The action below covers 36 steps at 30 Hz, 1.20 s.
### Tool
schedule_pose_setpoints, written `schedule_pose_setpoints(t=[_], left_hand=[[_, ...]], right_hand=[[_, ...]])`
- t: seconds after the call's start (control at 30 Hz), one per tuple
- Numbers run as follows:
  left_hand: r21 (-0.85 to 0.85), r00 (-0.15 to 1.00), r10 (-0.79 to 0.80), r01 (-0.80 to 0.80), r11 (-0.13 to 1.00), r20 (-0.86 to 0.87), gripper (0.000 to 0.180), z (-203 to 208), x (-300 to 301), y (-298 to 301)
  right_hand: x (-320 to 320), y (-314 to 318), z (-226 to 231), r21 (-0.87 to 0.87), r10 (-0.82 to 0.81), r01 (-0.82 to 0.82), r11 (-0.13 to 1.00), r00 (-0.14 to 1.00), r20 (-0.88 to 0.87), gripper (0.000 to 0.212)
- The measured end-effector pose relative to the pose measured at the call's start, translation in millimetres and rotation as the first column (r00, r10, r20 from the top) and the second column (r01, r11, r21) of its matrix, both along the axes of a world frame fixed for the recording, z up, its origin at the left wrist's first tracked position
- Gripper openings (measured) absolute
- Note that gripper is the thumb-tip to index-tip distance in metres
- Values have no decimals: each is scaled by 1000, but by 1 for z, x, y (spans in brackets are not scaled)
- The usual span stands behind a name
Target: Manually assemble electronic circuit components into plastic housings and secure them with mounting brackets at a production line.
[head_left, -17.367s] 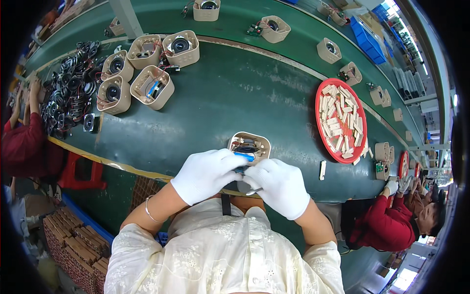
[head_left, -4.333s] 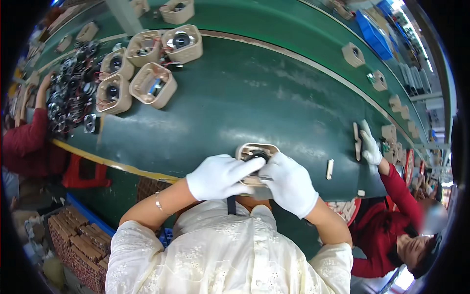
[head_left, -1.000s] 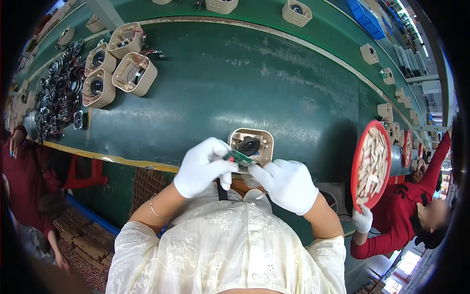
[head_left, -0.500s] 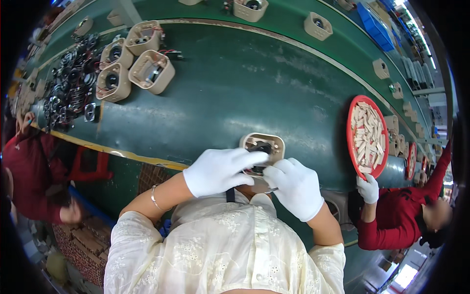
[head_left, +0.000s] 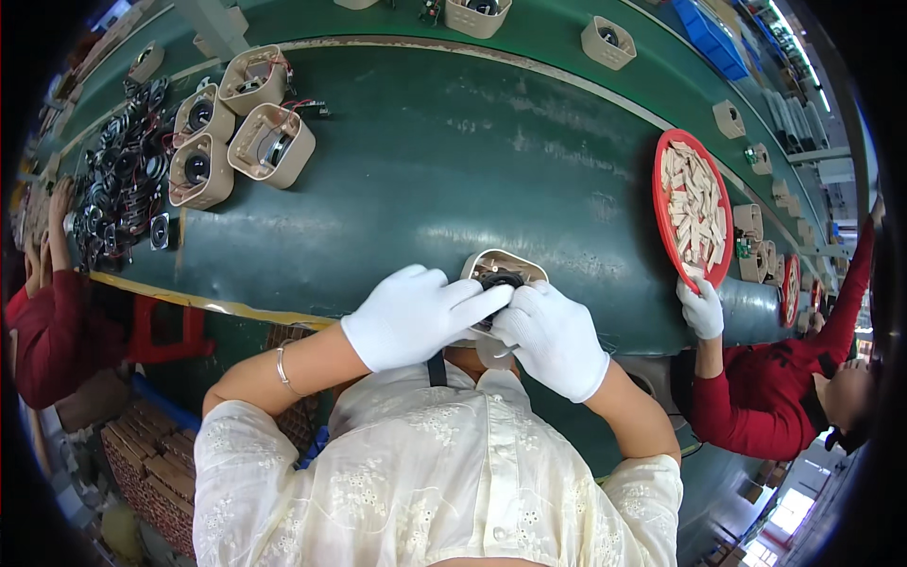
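A beige plastic housing (head_left: 519, 257) with rounded corners sits at the table's near edge in front of me, its open side up. Inside it lies a round black speaker (head_left: 499, 280), partly covered by my fingers. My left hand (head_left: 416, 318), in a white glove, reaches in from the left with its index finger on the speaker and the other fingers bent. From the right, my gloved right hand (head_left: 555, 340) curls over the housing's near right side, fingertips at the speaker's edge. Something pale and greyish (head_left: 496, 354) shows below my hands; its kind is unclear.
Several housings with speakers (head_left: 200, 170) stand at the left beside a pile of loose speakers (head_left: 118, 180). At right, a co-worker's gloved hand (head_left: 701, 308) holds a red basin (head_left: 664, 213) of small beige pieces. Another person (head_left: 57, 331) works at far left. More housings (head_left: 607, 42) stand along the far strip.
My left index finger has come down onto the speaker, which now looks flatter in the housing. My right fingers have moved in closer to it. The red basin appears slightly farther up.
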<state>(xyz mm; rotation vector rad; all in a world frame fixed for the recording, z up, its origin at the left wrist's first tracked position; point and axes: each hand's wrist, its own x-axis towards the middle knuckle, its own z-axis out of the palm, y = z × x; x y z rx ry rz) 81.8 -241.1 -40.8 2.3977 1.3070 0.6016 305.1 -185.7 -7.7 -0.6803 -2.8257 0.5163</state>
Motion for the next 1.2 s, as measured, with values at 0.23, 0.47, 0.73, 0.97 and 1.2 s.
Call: schedule_pose_setpoints(t=[0.23,0.47,0.73,0.97,1.2], left_hand=[[-457,838,168,106,883,520,60,-4,3,-6],[185,993,-38,16,983,113,31,-26,0,-37],[233,937,-46,-38,972,346,33,-33,18,-23],[-36,978,124,-120,992,167,35,-16,33,-22],[4,984,78,-80,997,159,34,-17,24,-26]], right_hand=[[-10,-10,7,-12,-51,50,999,994,-101,14],[-10,-19,-3,7,-54,55,998,989,-137,18],[22,-12,-17,-748,-680,9,664,425,-598,24],[-5,-12,-4,-760,-694,-374,532,321,-644,37],[-18,-30,-34,-746,-662,-35,665,433,-611,36]])
